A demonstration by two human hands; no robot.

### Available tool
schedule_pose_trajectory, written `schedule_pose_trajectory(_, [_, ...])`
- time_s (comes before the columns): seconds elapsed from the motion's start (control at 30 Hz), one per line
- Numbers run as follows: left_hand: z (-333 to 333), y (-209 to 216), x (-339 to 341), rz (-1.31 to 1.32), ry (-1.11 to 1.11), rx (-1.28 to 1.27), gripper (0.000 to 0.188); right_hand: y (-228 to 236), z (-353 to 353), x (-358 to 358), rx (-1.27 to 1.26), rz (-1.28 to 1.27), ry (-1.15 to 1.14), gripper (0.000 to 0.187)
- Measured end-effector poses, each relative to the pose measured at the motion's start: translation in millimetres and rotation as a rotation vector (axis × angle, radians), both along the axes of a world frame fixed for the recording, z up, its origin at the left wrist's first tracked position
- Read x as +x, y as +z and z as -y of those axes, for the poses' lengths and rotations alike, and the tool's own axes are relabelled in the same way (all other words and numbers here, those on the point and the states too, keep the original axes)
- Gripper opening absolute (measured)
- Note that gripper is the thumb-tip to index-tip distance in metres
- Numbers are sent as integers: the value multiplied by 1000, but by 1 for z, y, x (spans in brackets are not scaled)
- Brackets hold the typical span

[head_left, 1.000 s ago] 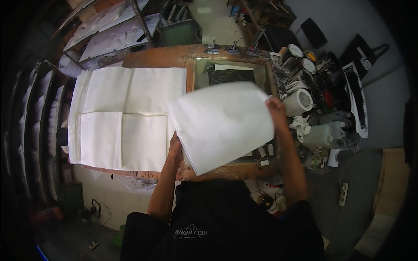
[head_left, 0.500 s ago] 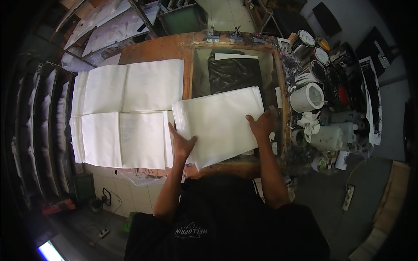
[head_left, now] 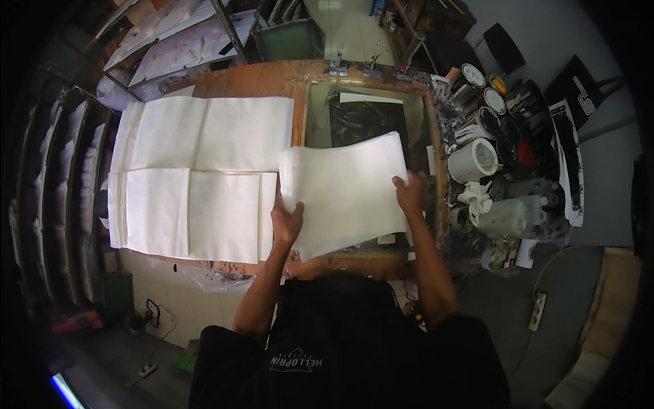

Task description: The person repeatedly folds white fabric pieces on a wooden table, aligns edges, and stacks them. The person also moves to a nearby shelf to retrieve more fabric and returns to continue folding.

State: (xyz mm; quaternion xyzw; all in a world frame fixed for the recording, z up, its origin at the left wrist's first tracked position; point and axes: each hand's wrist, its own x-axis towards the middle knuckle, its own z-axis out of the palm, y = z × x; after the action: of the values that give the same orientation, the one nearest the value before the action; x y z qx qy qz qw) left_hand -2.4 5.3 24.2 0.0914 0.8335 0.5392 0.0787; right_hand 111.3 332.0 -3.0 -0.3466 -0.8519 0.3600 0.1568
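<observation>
A stack of white sheets (head_left: 347, 187), perhaps fabric or paper, is held between my two hands over a glass-topped frame with a wooden border (head_left: 436, 123). My left hand (head_left: 287, 221) grips the stack's left edge, thumb on top. At the right edge my right hand (head_left: 410, 194) closes on it, also with the thumb above; the fingers below are hidden. The stack bows slightly between them. Left of it, more white sheets (head_left: 238, 133) lie in overlapping piles on the wooden table. Behind the held stack, a black plastic sheet (head_left: 368, 124) lies on the glass under a white strip.
Metal clamps (head_left: 371, 68) line the frame's far edge. Paint cans (head_left: 488, 121), a white bucket (head_left: 473, 161), a crumpled rag (head_left: 475, 198) and a translucent jug (head_left: 507, 217) crowd the right side. A rack with shelves (head_left: 68, 198) stands at the left.
Both hands have closed in on the stack's side edges, the right hand moving from spread fingers to a grip. The stack has turned straighter and now bows.
</observation>
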Motion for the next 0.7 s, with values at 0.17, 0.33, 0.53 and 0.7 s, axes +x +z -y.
schedule_pose_trajectory(0.17, [4, 41, 19, -179, 46, 261, 81, 121, 52, 30, -374, -476, -217, 35])
schedule_pose_trajectory(0.33, [2, 24, 11, 10, -116, 301, 83, 99, 43, 46, -185, -338, -130, 34])
schedule_pose_trajectory(0.53, [-27, 40, -25, -58, 4, 396, 59, 64, 24, 18, -371, -488, -240, 44])
schedule_pose_trajectory(0.7, [-2, 25, 6, 59, -28, 341, 57, 72, 42, 50, -370, -398, -68, 48])
